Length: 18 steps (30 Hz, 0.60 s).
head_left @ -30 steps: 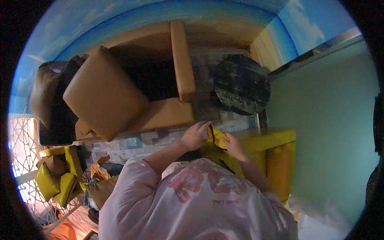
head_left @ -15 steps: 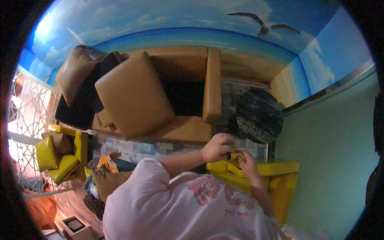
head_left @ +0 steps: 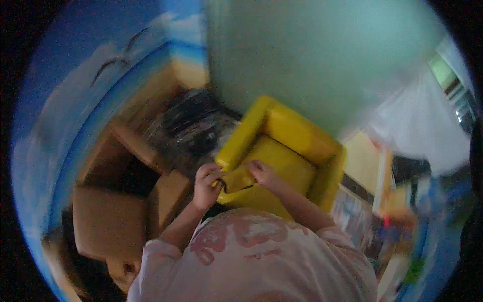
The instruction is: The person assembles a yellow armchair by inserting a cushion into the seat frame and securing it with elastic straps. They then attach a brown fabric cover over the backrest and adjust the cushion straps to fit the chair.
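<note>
A small yellow piece of what looks like cloth (head_left: 237, 179), with a dark lower edge, stretches between my two hands in front of my body. My left hand (head_left: 206, 187) is closed on its left end. The fingers of my right hand (head_left: 264, 173) pinch its right end. Just beyond and beneath them stands a yellow armchair (head_left: 302, 133), its seat much the same colour as the piece. Motion blur hides finer detail.
To the left is a tan sofa (head_left: 110, 224) with cushions out of place. A dark round table (head_left: 188, 116) sits in the far corner by the green wall (head_left: 297, 55). White fabric (head_left: 422, 121) hangs at right, above blurred clutter.
My view has swung right, from the sofa to the yellow armchair. My hands have moved apart, and the yellow piece, bunched between them before, is now spread out.
</note>
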{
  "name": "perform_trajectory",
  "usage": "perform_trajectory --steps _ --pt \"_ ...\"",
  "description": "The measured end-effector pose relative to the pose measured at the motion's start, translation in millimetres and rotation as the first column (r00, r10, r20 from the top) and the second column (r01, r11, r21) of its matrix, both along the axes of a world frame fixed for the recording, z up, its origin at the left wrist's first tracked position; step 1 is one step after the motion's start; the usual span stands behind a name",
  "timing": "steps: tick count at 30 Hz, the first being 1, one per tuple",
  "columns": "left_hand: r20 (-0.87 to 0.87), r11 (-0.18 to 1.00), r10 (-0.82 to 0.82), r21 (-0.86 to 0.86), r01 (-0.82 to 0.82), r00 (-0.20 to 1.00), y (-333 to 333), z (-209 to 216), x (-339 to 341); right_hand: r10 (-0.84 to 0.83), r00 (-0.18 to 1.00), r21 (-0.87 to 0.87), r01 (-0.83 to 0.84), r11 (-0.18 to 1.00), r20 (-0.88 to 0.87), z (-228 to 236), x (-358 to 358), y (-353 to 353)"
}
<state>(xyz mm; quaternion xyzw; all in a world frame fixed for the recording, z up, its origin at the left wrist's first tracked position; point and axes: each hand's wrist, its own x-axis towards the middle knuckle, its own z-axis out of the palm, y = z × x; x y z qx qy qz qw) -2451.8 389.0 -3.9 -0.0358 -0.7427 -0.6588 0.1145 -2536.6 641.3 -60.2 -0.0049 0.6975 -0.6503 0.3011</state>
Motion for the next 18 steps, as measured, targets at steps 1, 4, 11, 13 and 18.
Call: perform_trajectory --steps 1,4,11,13,18 --pt "-0.184 0.966 -0.088 -0.257 0.038 0.979 18 8 3 -0.025 1.000 0.079 0.025 0.997 -0.009 43 26 19" --pt "-0.081 0.978 -0.209 -0.023 0.207 0.975 84 -8 16 -0.068 0.977 0.211 0.110 0.971 -0.200 89 87 88" --pt "-0.340 0.753 -0.598 -0.548 0.365 0.725 214 17 33 -0.429 0.853 0.282 0.507 0.814 -0.296 76 194 194" --pt "-0.354 0.720 -0.656 -0.559 0.412 0.666 227 20 34 -0.531 0.755 0.126 0.613 0.780 -0.384 101 219 204" --pt "-0.254 0.578 -0.794 -0.598 0.555 0.553 278 38 49 -0.680 0.524 0.022 0.800 0.600 -0.513 98 265 245"
